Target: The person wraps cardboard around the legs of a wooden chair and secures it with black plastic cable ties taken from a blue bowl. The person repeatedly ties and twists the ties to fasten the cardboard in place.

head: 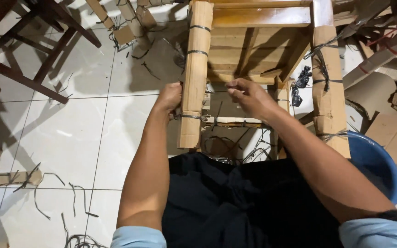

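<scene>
A white tiled floor (93, 133) fills the view, strewn with cut black strap offcuts (76, 202) and cardboard scraps (391, 87). On it lies an upturned wooden chair (253, 46), its legs reaching toward the person and bundled in cardboard. A blue bucket (373, 160) sits just beside the chair's right-hand leg, and a dark wooden frame (24, 64) stands well apart at upper left.

The cardboard-wrapped leg (194, 78) nearest the hands runs lengthwise away from the person, its long axis almost straight up the view, its free end pointing down toward the person's lap. Dark straps (199, 27) band it at several heights.

The left hand (170, 98) is closed around the leg's left side, close to the lowest strap (191, 117). The right hand (249, 96) pinches a thin strand (217, 91) that runs level from the leg's right edge to the fingertips.

To do this well, it seems wise to keep the left hand bracing the leg firmly so the cardboard does not slip, and to pull the strand taut and square to the leg's length, so the wrapping seats evenly rather than creeping along the leg.
</scene>
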